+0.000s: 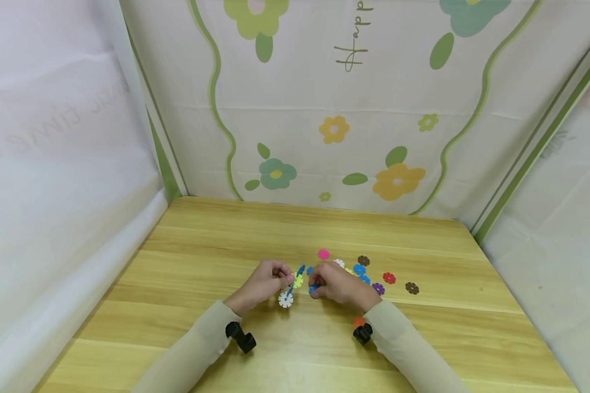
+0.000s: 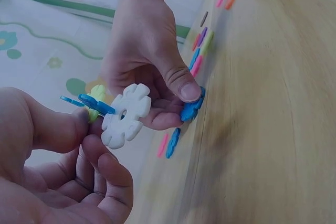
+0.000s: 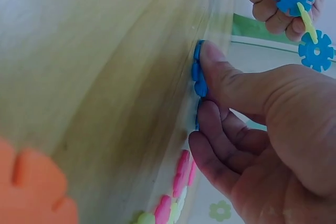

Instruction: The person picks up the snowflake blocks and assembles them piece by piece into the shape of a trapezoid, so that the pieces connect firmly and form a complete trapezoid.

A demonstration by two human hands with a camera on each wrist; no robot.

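Observation:
My left hand (image 1: 264, 281) pinches a short chain of slotted plastic snowflake discs between thumb and fingers, raised off the table. A white disc (image 2: 126, 116) ends the chain, joined to a blue disc (image 3: 286, 1), then a yellow-green disc (image 3: 307, 23) and another blue disc (image 3: 316, 51). To its right, my right hand (image 1: 339, 281) holds a loose blue disc (image 2: 193, 106) at the tabletop, thumb on one side and fingertips at the other. Part of that disc is covered by the fingers. A further blue disc (image 1: 310, 270) lies just beyond this hand.
Loose discs spread right of the hands on the wooden table (image 1: 201, 234): pink (image 1: 323, 254), brown (image 1: 364, 261), red (image 1: 389, 278), purple (image 1: 378, 289) and others. An orange disc (image 1: 359, 322) lies partly behind the right wrist camera (image 1: 363, 333). Printed fabric (image 1: 295, 98) walls the table.

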